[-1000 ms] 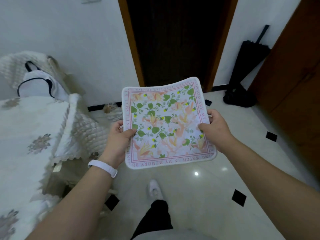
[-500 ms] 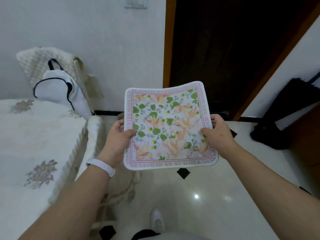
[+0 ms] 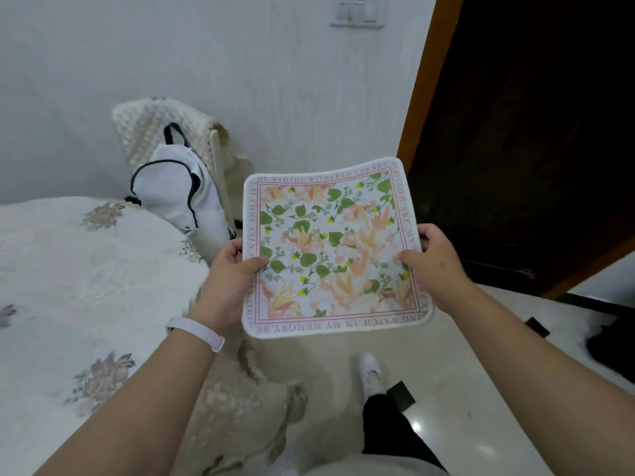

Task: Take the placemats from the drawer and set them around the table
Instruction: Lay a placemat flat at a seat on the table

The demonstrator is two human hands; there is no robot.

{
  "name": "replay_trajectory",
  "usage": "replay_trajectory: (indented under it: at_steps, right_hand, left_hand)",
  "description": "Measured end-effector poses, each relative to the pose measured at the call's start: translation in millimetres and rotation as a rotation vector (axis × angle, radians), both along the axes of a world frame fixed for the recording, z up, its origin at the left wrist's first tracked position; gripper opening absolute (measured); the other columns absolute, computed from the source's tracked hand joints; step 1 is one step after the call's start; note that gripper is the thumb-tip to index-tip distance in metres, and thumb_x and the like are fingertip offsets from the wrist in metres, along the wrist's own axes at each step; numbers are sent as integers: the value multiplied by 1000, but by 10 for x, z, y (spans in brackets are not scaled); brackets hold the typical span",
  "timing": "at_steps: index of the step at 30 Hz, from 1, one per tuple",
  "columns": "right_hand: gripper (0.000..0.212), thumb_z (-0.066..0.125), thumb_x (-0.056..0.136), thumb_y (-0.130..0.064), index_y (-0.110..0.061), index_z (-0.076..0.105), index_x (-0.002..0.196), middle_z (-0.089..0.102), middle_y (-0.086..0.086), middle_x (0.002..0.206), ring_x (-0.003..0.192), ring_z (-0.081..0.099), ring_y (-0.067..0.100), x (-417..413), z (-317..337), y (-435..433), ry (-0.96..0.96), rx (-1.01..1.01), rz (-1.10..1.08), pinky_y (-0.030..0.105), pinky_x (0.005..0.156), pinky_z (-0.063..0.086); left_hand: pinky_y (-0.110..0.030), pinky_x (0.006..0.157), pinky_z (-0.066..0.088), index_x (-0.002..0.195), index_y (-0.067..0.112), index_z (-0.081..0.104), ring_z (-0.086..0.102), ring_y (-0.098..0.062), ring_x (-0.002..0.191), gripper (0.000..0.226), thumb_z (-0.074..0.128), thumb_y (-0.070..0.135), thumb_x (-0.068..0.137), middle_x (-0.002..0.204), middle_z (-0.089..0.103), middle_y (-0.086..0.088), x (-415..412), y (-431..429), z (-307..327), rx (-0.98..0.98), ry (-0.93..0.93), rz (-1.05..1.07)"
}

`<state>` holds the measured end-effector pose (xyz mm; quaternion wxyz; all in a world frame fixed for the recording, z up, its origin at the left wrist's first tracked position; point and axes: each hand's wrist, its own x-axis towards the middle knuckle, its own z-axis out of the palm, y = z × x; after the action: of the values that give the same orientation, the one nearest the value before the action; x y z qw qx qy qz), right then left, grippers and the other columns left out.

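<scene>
Head view: placemat (image 3: 330, 249), roughly square, held face-up; left hand (image 3: 226, 280) and right hand (image 3: 436, 266) pinch opposite side edges. Cloth-covered table (image 3: 86, 269) lies left, nearer the left hand.

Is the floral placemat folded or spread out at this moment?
Spread out. The placemat shows its whole floral face and all four borders; the left hand and right hand grip its opposite side edges.

Placemat (image 3: 330, 249): white ground, green leaves, peach blossoms, yellow buds, pink lettered border; tablecloth (image 3: 68, 276) at nine o'clock: white, grey-mauve flower motifs; bag (image 3: 168, 201) at ten o'clock: white, black piping; wristband (image 3: 197, 333): white; door frame (image 3: 424, 80) at one o'clock: orange-brown.
</scene>
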<state>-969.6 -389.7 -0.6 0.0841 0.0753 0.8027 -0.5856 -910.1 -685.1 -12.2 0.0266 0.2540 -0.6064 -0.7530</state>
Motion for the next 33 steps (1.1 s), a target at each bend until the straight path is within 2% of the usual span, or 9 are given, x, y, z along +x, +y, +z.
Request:
replay_trajectory:
  at_steps: [3, 7, 11, 14, 16, 21, 26, 33]
  right_hand:
    - [37, 63, 89, -1, -27, 52, 113, 66, -10, 104, 94, 69, 17, -605, -59, -58, -23, -32, 60, 45, 76, 62]
    - [36, 64, 89, -1, -25, 53, 114, 67, -5, 110, 92, 71, 17, -1475, -86, -49, -29, -53, 132, 44, 72, 63]
    - [33, 64, 89, -2, -25, 53, 111, 68, -2, 108, 87, 72, 21, -2183, -84, -108, -68, -64, 188, 47, 70, 62]
    - [34, 64, 90, -1, -25, 53, 111, 69, -3, 105, 85, 72, 22, -2584, -90, -277, -77, -67, 266, 47, 71, 62]
    - [35, 63, 90, -1, -24, 52, 114, 68, -3, 107, 85, 72, 22, -2747, -88, -441, -95, -65, 312, 48, 72, 62]
    - [35, 63, 90, -1, -24, 52, 114, 68, -1, 109, 85, 73, 24, -3017, -124, -1012, -125, -47, 484, 50, 72, 62]
    - [33, 62, 91, 0, -27, 52, 107, 68, -1, 105, 81, 74, 24, -3131, -129, -1775, -147, -18, 631, 44, 64, 62]
    - [33, 62, 91, 0, -19, 50, 115, 68, -2, 102, 72, 75, 21, -3400, -243, -2810, -147, 80, 791, 42, 60, 62]
  left_hand:
    - [-47, 69, 59, 101, 13, 54, 72, -33, 81, 23, 60, -6, 90, 102, 71, -14, -420, 6, -46, 14, -19, 75]
    - [-42, 62, 60, 103, 12, 54, 73, -31, 78, 23, 60, -6, 90, 101, 72, -11, -1003, 129, -41, -16, -25, 178]
    - [-48, 70, 60, 111, 9, 54, 72, -36, 86, 26, 61, -5, 90, 105, 72, -13, -1463, 154, 38, -88, -14, 264]
    - [-50, 71, 60, 108, 12, 55, 73, -35, 84, 27, 62, -5, 89, 99, 74, -9, -1677, 90, 57, -97, -12, 329]
    - [-49, 70, 60, 107, 13, 55, 73, -35, 83, 27, 62, -5, 89, 96, 75, -6, -1712, 23, 67, -107, -26, 379]
    - [-56, 75, 58, 110, 10, 56, 72, -38, 86, 25, 62, -3, 90, 104, 72, -14, -1597, -285, 46, -99, -63, 534]
    - [-49, 69, 60, 104, 12, 56, 73, -33, 79, 21, 62, -2, 89, 98, 72, -12, -1457, -687, -92, -144, -90, 693]
    - [-47, 68, 60, 112, 8, 55, 73, -33, 81, 25, 62, -2, 90, 98, 73, -15, -1479, -1409, -417, -74, -84, 841]
